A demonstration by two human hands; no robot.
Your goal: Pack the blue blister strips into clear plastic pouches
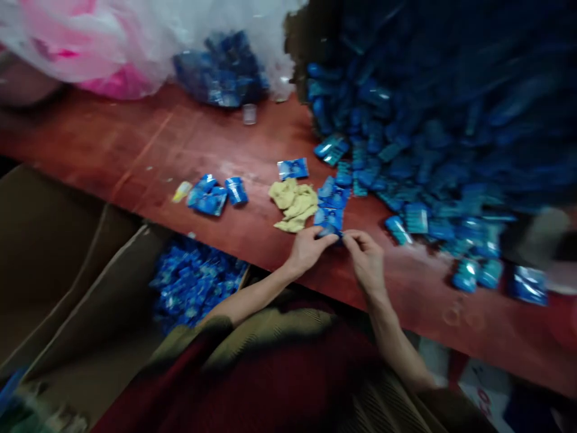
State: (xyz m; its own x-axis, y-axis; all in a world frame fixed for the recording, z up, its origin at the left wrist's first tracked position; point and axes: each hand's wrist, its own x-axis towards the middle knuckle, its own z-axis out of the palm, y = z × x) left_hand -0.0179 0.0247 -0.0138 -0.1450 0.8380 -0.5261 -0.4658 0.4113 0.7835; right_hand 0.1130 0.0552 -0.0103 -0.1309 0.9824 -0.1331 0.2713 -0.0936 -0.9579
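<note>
My left hand (pixel 309 249) pinches the near end of a short strip of blue sachets (pixel 329 218) at the table's front edge. Thumb and fingers of my right hand (pixel 364 255) are closed at the right corner of the same sachet, close to the left fingertips. The strip runs away from me over the red-brown table (pixel 180 132). Just left of it lies a crumpled pale yellow cloth (pixel 295 204), with a single blue sachet (pixel 293 169) behind it. Blur hides the exact grip at the fingertips.
A large heap of blue packets (pixel 406 144) covers the right side. Several blue sachets (pixel 207 195) lie left, beside a small yellow-white piece (pixel 181 191). Clear bags (pixel 148 36) line the back. Below the front edge, a cardboard box (pixel 103 288) adjoins many blue sachets (pixel 193 279).
</note>
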